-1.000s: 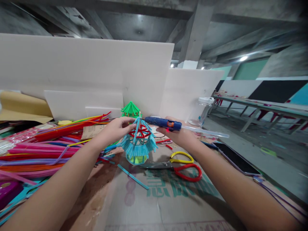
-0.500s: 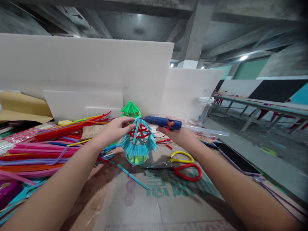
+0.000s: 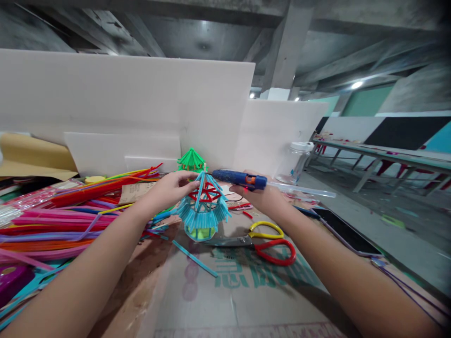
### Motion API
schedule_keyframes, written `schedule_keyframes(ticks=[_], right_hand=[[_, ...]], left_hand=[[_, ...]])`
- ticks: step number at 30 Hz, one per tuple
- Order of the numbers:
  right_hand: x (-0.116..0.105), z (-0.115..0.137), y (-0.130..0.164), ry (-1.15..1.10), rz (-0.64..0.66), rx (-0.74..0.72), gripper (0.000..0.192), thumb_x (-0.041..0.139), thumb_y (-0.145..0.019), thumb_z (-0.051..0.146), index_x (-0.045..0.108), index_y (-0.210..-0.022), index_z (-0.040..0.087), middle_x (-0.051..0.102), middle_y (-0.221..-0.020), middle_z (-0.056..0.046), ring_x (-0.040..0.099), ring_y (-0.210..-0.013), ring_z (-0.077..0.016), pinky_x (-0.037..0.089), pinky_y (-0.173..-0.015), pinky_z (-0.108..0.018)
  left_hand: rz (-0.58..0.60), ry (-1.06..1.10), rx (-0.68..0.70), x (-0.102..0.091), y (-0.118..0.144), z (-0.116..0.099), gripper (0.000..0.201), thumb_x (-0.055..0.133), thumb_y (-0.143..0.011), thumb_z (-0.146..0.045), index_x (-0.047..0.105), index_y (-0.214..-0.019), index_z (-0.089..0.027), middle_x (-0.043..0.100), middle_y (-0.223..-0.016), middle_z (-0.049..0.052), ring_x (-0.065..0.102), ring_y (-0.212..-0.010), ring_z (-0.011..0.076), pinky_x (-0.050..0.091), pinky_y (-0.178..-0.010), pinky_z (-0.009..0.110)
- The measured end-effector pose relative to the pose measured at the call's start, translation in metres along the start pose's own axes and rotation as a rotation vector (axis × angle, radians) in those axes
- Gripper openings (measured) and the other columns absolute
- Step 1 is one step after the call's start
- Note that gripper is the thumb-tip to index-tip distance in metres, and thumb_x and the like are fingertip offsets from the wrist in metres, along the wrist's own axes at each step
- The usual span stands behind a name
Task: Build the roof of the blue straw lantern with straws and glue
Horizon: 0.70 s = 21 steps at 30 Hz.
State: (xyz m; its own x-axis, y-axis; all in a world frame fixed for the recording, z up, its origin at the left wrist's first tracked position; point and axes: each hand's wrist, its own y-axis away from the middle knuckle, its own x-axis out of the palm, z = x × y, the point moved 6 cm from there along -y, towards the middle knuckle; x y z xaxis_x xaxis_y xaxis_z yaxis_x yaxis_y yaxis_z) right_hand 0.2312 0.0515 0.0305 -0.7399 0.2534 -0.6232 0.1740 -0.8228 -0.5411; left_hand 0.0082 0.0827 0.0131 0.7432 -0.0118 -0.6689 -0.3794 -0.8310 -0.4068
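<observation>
A small model pavilion (image 3: 203,215) of blue and red pipe cleaners stands upright on the cardboard. My left hand (image 3: 177,187) grips its upper roof from the left, thumb and fingers closed near the peak; the far fingertips are partly hidden. My right hand (image 3: 256,195) is wrapped round a blue glue gun (image 3: 239,179) with a clear glue stick (image 3: 303,190) sticking out of its back. The gun's nozzle points left, at the peak of the roof; I cannot tell whether it touches. Behind stands a green-roofed model (image 3: 191,159).
Scissors (image 3: 260,241) with yellow and red handles lie before the model, beside a loose blue strip (image 3: 195,258). Bundles of coloured pipe cleaners (image 3: 59,223) fill the left. A phone (image 3: 347,232) and a clear jar (image 3: 295,162) are at right; white boards (image 3: 123,98) stand behind.
The glue gun has shifted very slightly to the right. My left hand and the model pavilion look the same.
</observation>
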Motion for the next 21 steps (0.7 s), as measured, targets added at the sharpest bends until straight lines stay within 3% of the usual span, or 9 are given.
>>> schedule_keyframes(ticks=[10, 21], right_hand=[[-0.0013, -0.0042, -0.0017, 0.034, -0.029, -0.026, 0.029, 0.067, -0.075, 0.048, 0.068, -0.084, 0.021, 0.063, -0.066, -0.001, 0.054, -0.058, -0.0149, 0.038, -0.053, -0.026], [-0.0015, 0.0003, -0.0011, 0.058, -0.029, -0.015, 0.029, 0.066, -0.074, 0.049, 0.067, -0.079, 0.02, 0.055, -0.058, 0.002, 0.045, -0.05, -0.0114, 0.032, -0.048, -0.024]], left_hand=[[-0.009, -0.015, -0.021, -0.0008, 0.0002, 0.0031, 0.053, 0.052, -0.085, -0.056, 0.063, -0.122, -0.02, 0.069, -0.115, 0.007, 0.066, -0.099, 0.0255, 0.053, -0.082, 0.035], [-0.002, -0.007, 0.009, 0.0009, -0.0004, 0.0007, 0.052, 0.051, -0.085, -0.057, 0.064, -0.12, -0.021, 0.069, -0.114, 0.007, 0.065, -0.098, 0.0254, 0.052, -0.082, 0.034]])
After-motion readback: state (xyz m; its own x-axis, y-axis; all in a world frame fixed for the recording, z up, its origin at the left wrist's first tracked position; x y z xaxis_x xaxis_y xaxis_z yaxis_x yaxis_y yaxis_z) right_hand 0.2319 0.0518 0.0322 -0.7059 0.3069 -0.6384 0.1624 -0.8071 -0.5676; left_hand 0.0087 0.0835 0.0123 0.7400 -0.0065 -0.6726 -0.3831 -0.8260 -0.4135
